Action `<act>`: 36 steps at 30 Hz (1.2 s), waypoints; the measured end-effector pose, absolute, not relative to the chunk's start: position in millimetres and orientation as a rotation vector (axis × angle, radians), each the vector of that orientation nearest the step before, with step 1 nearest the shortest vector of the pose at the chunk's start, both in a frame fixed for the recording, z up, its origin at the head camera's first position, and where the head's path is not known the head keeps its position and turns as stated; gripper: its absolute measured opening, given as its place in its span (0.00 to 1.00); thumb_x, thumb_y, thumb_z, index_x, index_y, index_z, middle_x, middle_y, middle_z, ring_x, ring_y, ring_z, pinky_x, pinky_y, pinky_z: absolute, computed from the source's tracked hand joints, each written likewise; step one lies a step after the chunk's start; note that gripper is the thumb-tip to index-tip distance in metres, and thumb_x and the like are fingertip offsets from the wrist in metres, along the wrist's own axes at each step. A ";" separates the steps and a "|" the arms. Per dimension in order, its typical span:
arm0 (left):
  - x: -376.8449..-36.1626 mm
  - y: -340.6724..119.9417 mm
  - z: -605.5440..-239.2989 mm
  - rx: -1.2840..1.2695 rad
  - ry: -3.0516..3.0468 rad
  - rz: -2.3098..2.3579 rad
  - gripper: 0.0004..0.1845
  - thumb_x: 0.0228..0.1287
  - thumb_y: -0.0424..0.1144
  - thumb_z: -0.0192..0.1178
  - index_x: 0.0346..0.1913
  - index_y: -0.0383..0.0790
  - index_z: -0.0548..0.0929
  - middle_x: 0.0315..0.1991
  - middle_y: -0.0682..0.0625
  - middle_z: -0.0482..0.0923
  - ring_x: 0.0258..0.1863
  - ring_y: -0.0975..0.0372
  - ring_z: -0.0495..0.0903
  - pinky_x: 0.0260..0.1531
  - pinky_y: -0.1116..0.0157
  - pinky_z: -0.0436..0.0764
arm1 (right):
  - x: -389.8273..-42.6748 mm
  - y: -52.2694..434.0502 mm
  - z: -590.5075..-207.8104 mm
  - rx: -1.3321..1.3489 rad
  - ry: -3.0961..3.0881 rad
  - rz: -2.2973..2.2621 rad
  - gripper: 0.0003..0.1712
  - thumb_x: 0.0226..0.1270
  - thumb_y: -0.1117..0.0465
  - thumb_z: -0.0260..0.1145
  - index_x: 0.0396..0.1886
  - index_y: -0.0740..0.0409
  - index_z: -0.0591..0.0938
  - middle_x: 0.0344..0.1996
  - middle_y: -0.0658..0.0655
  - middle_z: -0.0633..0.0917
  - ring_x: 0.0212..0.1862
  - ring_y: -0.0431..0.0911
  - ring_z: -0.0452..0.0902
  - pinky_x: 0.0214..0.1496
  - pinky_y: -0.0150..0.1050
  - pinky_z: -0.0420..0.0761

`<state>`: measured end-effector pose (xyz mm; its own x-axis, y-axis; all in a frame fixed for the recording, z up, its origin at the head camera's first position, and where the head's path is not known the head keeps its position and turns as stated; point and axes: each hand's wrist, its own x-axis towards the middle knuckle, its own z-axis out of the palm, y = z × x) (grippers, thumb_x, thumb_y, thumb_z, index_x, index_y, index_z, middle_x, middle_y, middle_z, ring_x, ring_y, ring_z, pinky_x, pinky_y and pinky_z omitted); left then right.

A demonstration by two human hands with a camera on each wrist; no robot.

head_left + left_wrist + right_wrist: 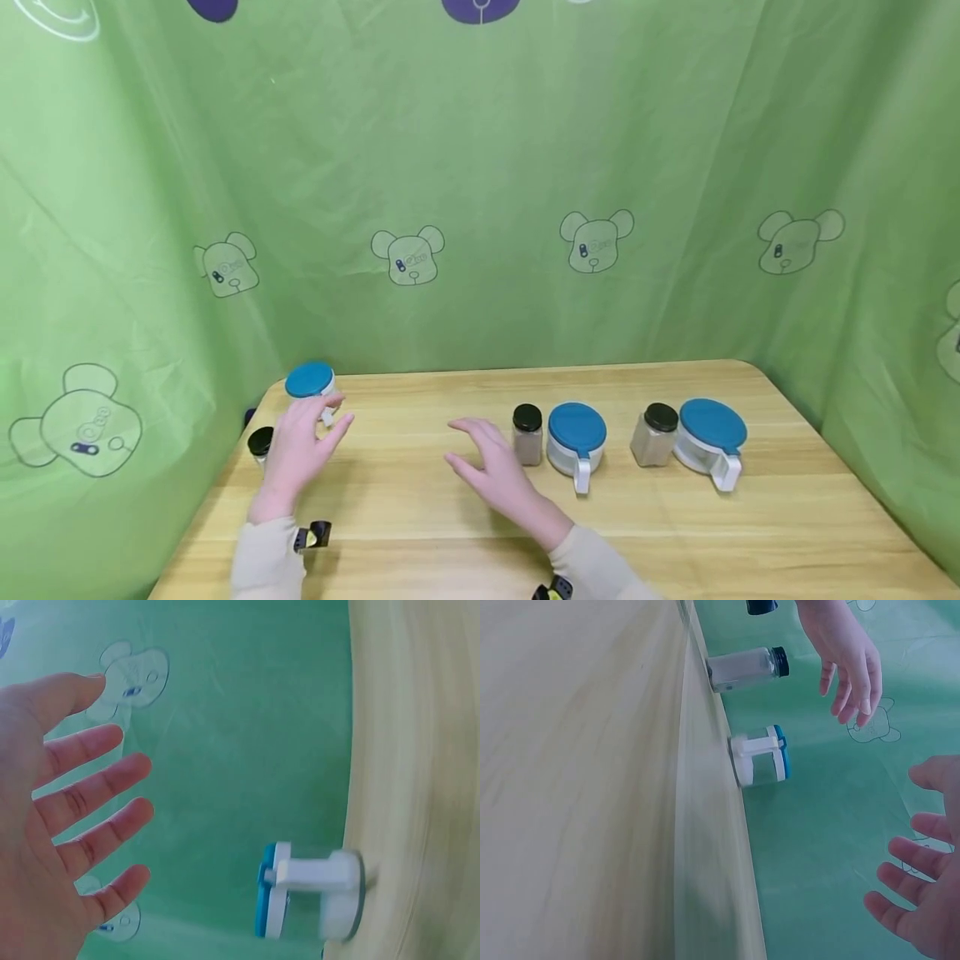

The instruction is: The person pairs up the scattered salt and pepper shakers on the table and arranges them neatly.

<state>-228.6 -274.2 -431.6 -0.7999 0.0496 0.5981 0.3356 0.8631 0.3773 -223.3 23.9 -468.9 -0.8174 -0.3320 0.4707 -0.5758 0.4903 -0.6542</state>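
My left hand (297,446) is raised over the table's left side, fingers spread and relaxed, holding nothing. In the head view it overlaps a blue-lidded jar (309,380) with a white handle and partly hides a black-capped bottle (260,442). The left wrist view shows that handled jar (345,892) to the right of the spread fingers. Over the middle of the table my right hand (498,467) hangs with its fingers loosely bent and nothing in them. Just right of it stands a second black-capped square bottle (527,435), beside another blue-lidded jar (576,437).
Further right, a third black-capped bottle (655,435) stands close against a third blue-lidded jar (711,433), whose handle points to the front. A green curtain (495,317) printed with bear heads hangs behind the wooden table (420,500) and at both sides.
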 end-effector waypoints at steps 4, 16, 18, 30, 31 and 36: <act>-225.0 -285.4 -428.3 -0.213 -2.451 -0.646 0.19 0.62 0.45 0.66 0.53 0.40 0.82 0.51 0.41 0.83 0.54 0.45 0.77 0.54 0.43 0.71 | -223.0 16.9 -467.0 0.751 -2.481 1.271 0.28 0.65 0.51 0.66 0.63 0.53 0.75 0.62 0.56 0.78 0.66 0.52 0.72 0.68 0.53 0.72; -215.3 -313.3 -421.5 -0.049 -2.530 -0.669 0.23 0.66 0.49 0.62 0.58 0.38 0.78 0.57 0.37 0.79 0.58 0.41 0.72 0.54 0.40 0.66 | -224.3 -8.2 -463.2 0.805 -2.515 1.263 0.30 0.67 0.50 0.65 0.65 0.55 0.73 0.63 0.55 0.77 0.66 0.51 0.71 0.69 0.51 0.71; -213.8 -317.7 -421.9 -0.029 -2.540 -0.667 0.24 0.67 0.50 0.61 0.58 0.37 0.78 0.57 0.37 0.79 0.59 0.41 0.71 0.55 0.38 0.65 | -223.9 -12.2 -462.6 0.816 -2.515 1.271 0.30 0.67 0.50 0.64 0.65 0.55 0.73 0.63 0.56 0.77 0.66 0.51 0.71 0.69 0.51 0.71; -213.9 -340.2 -433.5 0.067 -2.584 -0.673 0.28 0.68 0.55 0.58 0.60 0.37 0.76 0.60 0.35 0.75 0.61 0.39 0.69 0.56 0.37 0.64 | -221.3 -29.5 -458.1 0.856 -2.527 1.316 0.30 0.67 0.49 0.64 0.66 0.54 0.72 0.64 0.56 0.76 0.66 0.51 0.71 0.69 0.51 0.71; -214.5 -341.7 -435.0 0.073 -2.593 -0.671 0.28 0.68 0.55 0.57 0.61 0.38 0.76 0.61 0.35 0.75 0.61 0.39 0.68 0.55 0.37 0.64 | -221.2 -30.6 -458.1 0.856 -2.529 1.319 0.30 0.67 0.49 0.64 0.66 0.54 0.72 0.64 0.56 0.76 0.66 0.51 0.71 0.69 0.51 0.71; -216.0 -350.1 -444.3 0.093 -2.602 -0.680 0.29 0.67 0.56 0.58 0.61 0.37 0.76 0.60 0.35 0.75 0.60 0.38 0.69 0.54 0.36 0.65 | -222.4 -36.7 -459.8 0.868 -2.532 1.310 0.30 0.68 0.47 0.63 0.66 0.53 0.72 0.63 0.54 0.76 0.65 0.49 0.72 0.69 0.50 0.72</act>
<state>-216.0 -350.1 -444.3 -0.8978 -0.1735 0.4047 0.0465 0.8765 0.4791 -222.4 -36.7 -459.8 -0.8184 -0.4208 0.3914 -0.5625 0.4473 -0.6953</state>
